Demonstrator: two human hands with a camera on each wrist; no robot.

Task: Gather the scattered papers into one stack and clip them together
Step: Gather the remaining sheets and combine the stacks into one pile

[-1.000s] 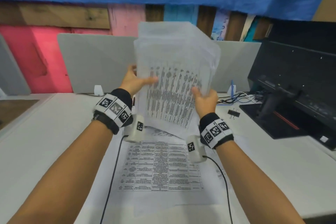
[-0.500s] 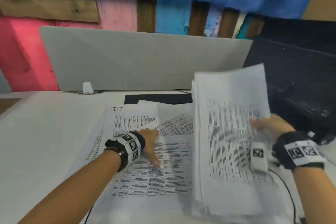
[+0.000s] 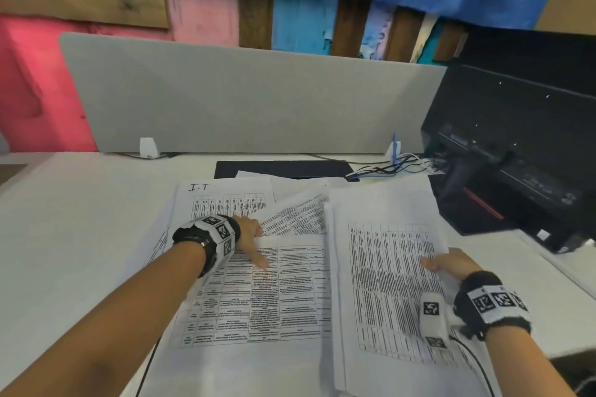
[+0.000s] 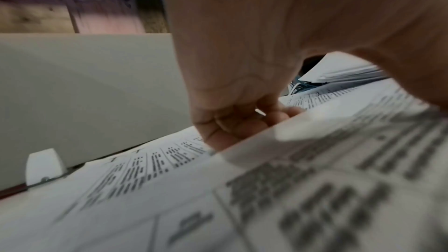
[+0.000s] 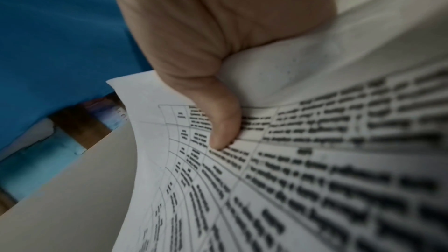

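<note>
Gripping one stack of papers (image 3: 383,267) at its 3 o'clock edge, the right hand (image 3: 451,263) clamps thumb (image 5: 218,122) on top. The left hand (image 3: 251,235), at 9 o'clock from the stack, curls its fingers (image 4: 232,122) under one loose sheet (image 3: 258,293), thumb on top. At least three more sheets (image 3: 296,209) lie at 12 o'clock on the desk (image 3: 80,219).

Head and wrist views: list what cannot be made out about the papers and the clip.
- Binder clip: not visible in any view, so its place cannot be told.
- Gathered stack: sheet count unreadable; its near edge is cut off by the head frame.
- Right hand: its fingers under the stack are hidden by the paper.
- Loose sheets under the left hand: print too blurred to read, also in the left wrist view.
</note>
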